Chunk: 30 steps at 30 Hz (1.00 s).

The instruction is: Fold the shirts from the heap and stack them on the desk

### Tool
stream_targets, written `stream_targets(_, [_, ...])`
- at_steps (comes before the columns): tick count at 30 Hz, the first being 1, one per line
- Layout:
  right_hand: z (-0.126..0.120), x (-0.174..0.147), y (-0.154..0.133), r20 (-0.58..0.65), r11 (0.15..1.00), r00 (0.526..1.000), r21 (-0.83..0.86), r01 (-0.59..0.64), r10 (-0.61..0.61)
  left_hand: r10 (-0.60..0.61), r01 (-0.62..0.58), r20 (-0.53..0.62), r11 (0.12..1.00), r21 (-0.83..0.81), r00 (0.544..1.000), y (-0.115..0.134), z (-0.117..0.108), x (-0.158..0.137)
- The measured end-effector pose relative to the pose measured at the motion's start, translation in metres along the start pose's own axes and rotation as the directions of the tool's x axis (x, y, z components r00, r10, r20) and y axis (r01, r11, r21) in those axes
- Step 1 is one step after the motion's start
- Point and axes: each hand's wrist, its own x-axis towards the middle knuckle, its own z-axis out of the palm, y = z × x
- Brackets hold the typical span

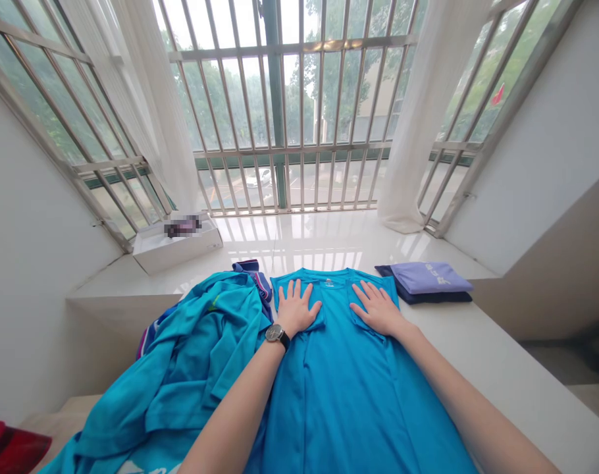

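Beneath the left hand (pixel 299 308) and the right hand (pixel 376 306): one blue shirt (pixel 349 382), spread on the white ledge (pixel 497 368), its neckline between the hands at their far side, its body running back toward the person.
Hands: two, apart from each other, a strip of the shirt between them; both lie flat, palms down, fingers spread, gripping nothing.
Folded-in flaps: two, one pressed under each hand.
Wristwatch (pixel 276 334): one, on the left wrist, round dial, black strap.
Heap just left of the left hand: crumpled teal clothing (pixel 195 355) on top, spilling toward the person; darker striped clothing (pixel 247 266) shows at its far and left edges; how many pieces in all, I cannot tell.
Folded stack just right of the right hand: two colours of cloth, one lavender piece (pixel 428 278) with pale lettering lying over dark navy cloth (pixel 440 298).
White box (pixel 181 253): one, beyond the left hand and to its left, with one pixelated item (pixel 183 226) at its top.
White curtains: two, both beyond the hands, a left curtain (pixel 168 125) and a right curtain (pixel 408 151).
Metal bars (pixel 289 48): many, straight ahead of the hands and to both sides.
Red object (pixel 13 447): one, well apart from the left hand, nearer the person, partly out of view.
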Motion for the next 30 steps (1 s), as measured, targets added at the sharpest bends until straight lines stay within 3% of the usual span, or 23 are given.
stream_targets(6, [0.000,-0.012,-0.001,0.010,1.000,1.000,-0.004,0.002,-0.002,0.013,-0.013,-0.009,1.000,-0.005,1.000,0.003,0.001,-0.008])
stream_targets(13, [-0.003,-0.001,0.001,0.002,0.999,1.000,0.046,0.021,-0.022,-0.006,0.006,0.008,1.000,-0.007,1.000,0.004,-0.005,-0.001])
stream_targets(15, [-0.009,-0.003,-0.002,-0.050,0.995,0.998,0.091,0.029,-0.024,-0.010,0.010,-0.005,0.999,-0.034,1.000,0.008,-0.014,-0.002])
stream_targets(18, [-0.026,-0.025,-0.008,-0.279,0.960,0.960,0.274,0.058,0.022,-0.025,0.009,-0.106,0.989,-0.146,0.994,0.014,-0.040,-0.021])
stream_targets(20, [-0.040,-0.062,-0.010,-0.442,0.855,0.890,0.499,0.137,0.115,-0.014,-0.046,-0.200,0.955,-0.293,0.980,0.014,-0.065,-0.057])
stream_targets(22, [-0.051,-0.117,-0.008,-0.430,0.680,0.879,0.709,0.186,0.208,0.029,-0.160,-0.254,0.844,-0.512,0.967,0.009,-0.092,-0.113])
stream_targets(24, [-0.054,-0.184,-0.003,-0.252,0.496,0.952,0.858,0.135,0.176,0.010,-0.127,-0.165,0.685,-0.717,0.986,-0.001,-0.112,-0.185])
stream_targets(26, [-0.048,-0.250,0.003,-0.069,0.378,0.989,0.925,0.015,0.129,-0.012,0.006,-0.001,0.571,-0.821,1.000,-0.013,-0.119,-0.257])
stream_targets(28, [-0.032,-0.304,0.008,0.166,0.323,0.983,0.929,-0.182,0.076,-0.041,0.167,0.170,0.523,-0.836,0.985,-0.023,-0.112,-0.317])
stream_targets(30, [-0.011,-0.339,0.011,0.353,0.341,0.936,0.877,-0.337,0.016,-0.031,0.313,0.359,0.563,-0.765,0.933,-0.031,-0.091,-0.358])
